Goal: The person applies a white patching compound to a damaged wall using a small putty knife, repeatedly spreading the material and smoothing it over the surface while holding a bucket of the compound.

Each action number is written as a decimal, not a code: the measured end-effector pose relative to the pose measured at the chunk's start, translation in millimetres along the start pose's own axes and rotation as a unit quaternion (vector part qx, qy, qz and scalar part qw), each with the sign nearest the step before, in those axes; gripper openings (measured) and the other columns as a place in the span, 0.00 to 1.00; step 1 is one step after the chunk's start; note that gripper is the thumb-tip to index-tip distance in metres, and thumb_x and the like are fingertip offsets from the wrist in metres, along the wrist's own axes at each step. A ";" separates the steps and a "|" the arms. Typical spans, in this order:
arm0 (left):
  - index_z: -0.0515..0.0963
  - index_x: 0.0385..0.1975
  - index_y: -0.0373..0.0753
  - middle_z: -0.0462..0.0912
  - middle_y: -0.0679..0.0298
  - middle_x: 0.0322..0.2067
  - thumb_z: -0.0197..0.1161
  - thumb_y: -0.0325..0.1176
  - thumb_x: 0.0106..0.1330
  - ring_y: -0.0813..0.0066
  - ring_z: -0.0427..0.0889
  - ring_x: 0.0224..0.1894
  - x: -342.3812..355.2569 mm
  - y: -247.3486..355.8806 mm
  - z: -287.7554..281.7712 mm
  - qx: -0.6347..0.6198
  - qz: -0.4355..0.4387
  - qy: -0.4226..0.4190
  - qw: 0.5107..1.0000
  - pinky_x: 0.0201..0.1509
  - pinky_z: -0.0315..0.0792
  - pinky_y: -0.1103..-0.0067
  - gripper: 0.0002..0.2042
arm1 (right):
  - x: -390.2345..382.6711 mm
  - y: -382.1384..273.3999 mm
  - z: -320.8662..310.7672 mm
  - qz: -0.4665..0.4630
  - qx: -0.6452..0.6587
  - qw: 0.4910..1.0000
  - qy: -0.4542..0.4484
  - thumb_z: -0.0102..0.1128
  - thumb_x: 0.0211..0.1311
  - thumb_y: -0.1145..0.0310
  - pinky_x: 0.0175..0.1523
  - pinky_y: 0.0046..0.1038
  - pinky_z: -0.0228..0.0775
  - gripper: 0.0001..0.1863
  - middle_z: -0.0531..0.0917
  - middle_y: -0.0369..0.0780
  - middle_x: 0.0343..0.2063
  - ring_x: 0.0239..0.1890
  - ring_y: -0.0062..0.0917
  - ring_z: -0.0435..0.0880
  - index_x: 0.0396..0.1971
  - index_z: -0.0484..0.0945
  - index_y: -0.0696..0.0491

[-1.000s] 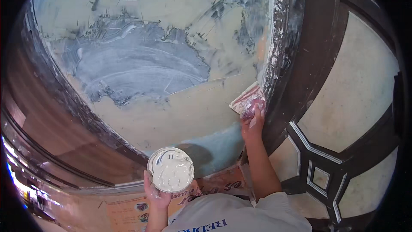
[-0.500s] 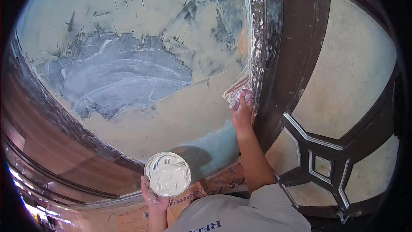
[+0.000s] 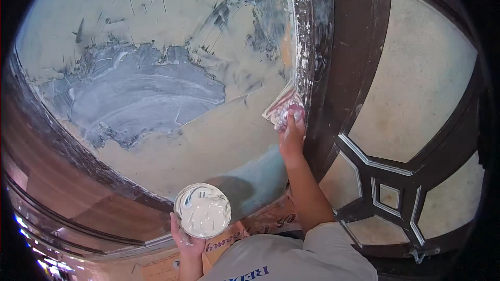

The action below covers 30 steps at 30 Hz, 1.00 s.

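Note:
My left hand (image 3: 187,242) grips the side of a round tub (image 3: 226,198) filled with creamy white putty (image 3: 203,213). My right hand (image 3: 293,132) is closed around a putty-smeared flat spreader (image 3: 281,103), pinkish at the grip, with the thumb on top. The spreader lies against the wall (image 3: 182,164), at its right edge beside a dark wooden frame (image 3: 303,26). White putty coats the fingers holding it. On the wall, a cream coat surrounds a large bluish-grey patch (image 3: 151,91), and a pale blue-green area (image 3: 260,174) shows lower down.
To the right stands a dark door with pale panels (image 3: 416,73) and a small diamond-like inset (image 3: 389,196). Brown cardboard (image 3: 271,221) lies below the wall, close to my body. A brown wooden surface (image 3: 62,177) curves along the left.
The view has shifted slightly, so the wall and door appear a little further left. The spreader's face shows a bit more; both hands keep their holds.

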<state>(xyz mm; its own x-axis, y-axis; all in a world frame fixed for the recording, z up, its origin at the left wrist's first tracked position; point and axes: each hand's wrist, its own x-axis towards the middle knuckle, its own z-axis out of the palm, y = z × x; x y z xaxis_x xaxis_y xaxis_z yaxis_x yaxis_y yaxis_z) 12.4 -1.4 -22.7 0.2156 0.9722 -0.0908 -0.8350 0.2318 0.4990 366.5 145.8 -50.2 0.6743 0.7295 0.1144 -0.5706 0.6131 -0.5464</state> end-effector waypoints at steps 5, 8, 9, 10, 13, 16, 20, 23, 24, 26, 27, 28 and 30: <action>0.63 0.66 0.38 0.68 0.55 0.64 0.38 0.52 0.75 0.59 0.69 0.65 1.4 -4.2 -15.9 0.321 0.132 -0.077 0.935 0.69 0.62 0.63 0.29 | -5.9 26.5 -20.2 0.047 -0.011 0.995 0.082 0.57 0.69 0.61 0.51 0.32 0.72 0.23 0.72 0.33 0.56 0.57 0.25 0.73 0.61 0.65 0.45; 0.62 0.66 0.38 0.68 0.55 0.64 0.37 0.52 0.75 0.59 0.68 0.66 0.6 -4.8 -8.6 0.058 0.022 -0.014 0.998 0.70 0.62 0.64 0.28 | -17.1 44.3 -57.6 0.055 -0.010 0.995 0.077 0.60 0.67 0.58 0.57 0.43 0.67 0.27 0.71 0.32 0.57 0.58 0.28 0.72 0.63 0.63 0.42; 0.63 0.66 0.39 0.67 0.56 0.64 0.38 0.53 0.74 0.60 0.68 0.66 0.6 -5.1 -7.6 0.059 0.019 -0.018 0.998 0.70 0.62 0.64 0.29 | -23.8 43.5 -63.7 0.058 -0.002 0.996 0.062 0.61 0.67 0.57 0.59 0.47 0.64 0.28 0.71 0.31 0.58 0.59 0.29 0.71 0.63 0.61 0.42; 0.63 0.65 0.39 0.67 0.56 0.65 0.39 0.54 0.74 0.60 0.67 0.66 0.8 -5.6 -6.4 0.061 0.017 -0.022 0.998 0.69 0.62 0.63 0.29 | -29.0 43.6 -68.3 0.056 -0.002 0.997 0.062 0.61 0.67 0.57 0.59 0.47 0.64 0.28 0.71 0.31 0.58 0.59 0.29 0.71 0.63 0.61 0.42; 0.63 0.66 0.40 0.67 0.56 0.65 0.41 0.54 0.73 0.58 0.67 0.66 2.0 -7.4 -1.8 0.037 0.010 -0.020 0.999 0.69 0.62 0.61 0.30 | -47.2 23.2 -48.7 -0.039 -0.019 0.997 0.058 0.59 0.69 0.62 0.52 0.30 0.70 0.22 0.74 0.34 0.50 0.51 0.23 0.75 0.58 0.65 0.48; 0.62 0.66 0.40 0.66 0.54 0.65 0.43 0.55 0.72 0.56 0.67 0.66 3.1 -9.0 -0.7 0.218 0.052 -0.079 0.971 0.69 0.62 0.59 0.30 | -42.8 0.1 -44.3 -0.135 -0.155 0.977 0.051 0.57 0.70 0.65 0.45 0.22 0.72 0.17 0.77 0.34 0.42 0.42 0.21 0.77 0.54 0.67 0.51; 0.63 0.66 0.37 0.69 0.53 0.63 0.40 0.52 0.74 0.56 0.70 0.64 11.6 -17.6 -13.3 0.272 0.098 -0.042 0.956 0.70 0.62 0.61 0.28 | -33.7 -32.5 -31.8 -0.305 -0.426 0.851 -0.041 0.53 0.71 0.68 0.44 0.25 0.74 0.13 0.82 0.41 0.43 0.41 0.22 0.81 0.50 0.76 0.58; 0.63 0.66 0.40 0.67 0.56 0.65 0.44 0.54 0.72 0.57 0.68 0.66 10.7 -15.2 -0.8 0.044 -0.012 -0.012 0.999 0.69 0.62 0.60 0.30 | -24.3 -63.1 0.7 -0.408 -0.498 0.759 -0.098 0.56 0.63 0.75 0.55 0.35 0.72 0.17 0.81 0.47 0.50 0.51 0.38 0.81 0.52 0.78 0.53; 0.63 0.66 0.40 0.67 0.56 0.65 0.44 0.54 0.72 0.57 0.68 0.66 11.2 -16.2 0.6 0.045 -0.012 -0.012 0.999 0.69 0.62 0.60 0.30 | -18.0 -68.8 10.6 -0.467 -0.528 0.695 -0.139 0.56 0.59 0.78 0.58 0.38 0.70 0.21 0.80 0.47 0.51 0.54 0.44 0.79 0.54 0.78 0.51; 0.63 0.66 0.40 0.68 0.56 0.64 0.43 0.54 0.72 0.58 0.68 0.65 12.1 -18.1 2.7 0.048 -0.007 -0.014 0.999 0.69 0.63 0.61 0.29 | -2.9 -69.3 22.4 -0.476 -0.540 0.677 -0.152 0.56 0.55 0.80 0.60 0.40 0.67 0.24 0.80 0.46 0.52 0.56 0.45 0.77 0.54 0.78 0.49; 0.63 0.65 0.40 0.67 0.56 0.65 0.41 0.53 0.73 0.58 0.69 0.65 13.3 -17.5 1.7 0.010 -0.021 0.003 1.000 0.69 0.63 0.61 0.29 | 0.9 -68.6 25.1 -0.486 -0.553 0.656 -0.167 0.56 0.51 0.81 0.63 0.42 0.65 0.27 0.80 0.45 0.53 0.57 0.47 0.75 0.54 0.78 0.47; 0.63 0.65 0.40 0.67 0.56 0.65 0.41 0.53 0.73 0.58 0.69 0.65 14.0 -19.0 0.7 0.012 -0.021 0.004 1.000 0.69 0.63 0.61 0.29 | 2.8 -66.0 24.3 -0.485 -0.552 0.658 -0.167 0.56 0.51 0.81 0.63 0.42 0.65 0.27 0.80 0.45 0.53 0.57 0.47 0.75 0.54 0.78 0.47; 0.63 0.65 0.39 0.68 0.55 0.64 0.38 0.52 0.75 0.59 0.70 0.64 15.9 -22.6 1.0 0.132 0.034 -0.028 0.990 0.68 0.64 0.63 0.27 | 10.9 -55.3 16.4 -0.438 -0.641 0.597 -0.200 0.55 0.51 0.80 0.64 0.42 0.62 0.26 0.78 0.44 0.56 0.61 0.44 0.72 0.52 0.79 0.47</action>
<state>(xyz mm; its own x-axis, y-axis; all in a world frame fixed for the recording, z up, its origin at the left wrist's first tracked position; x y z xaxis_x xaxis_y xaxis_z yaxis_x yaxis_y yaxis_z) 35.3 8.8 -34.6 0.1978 0.9802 -0.0046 -0.6891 0.1424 0.7105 397.7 124.8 -5.1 0.1388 0.4697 0.8718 0.9206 0.2631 -0.2884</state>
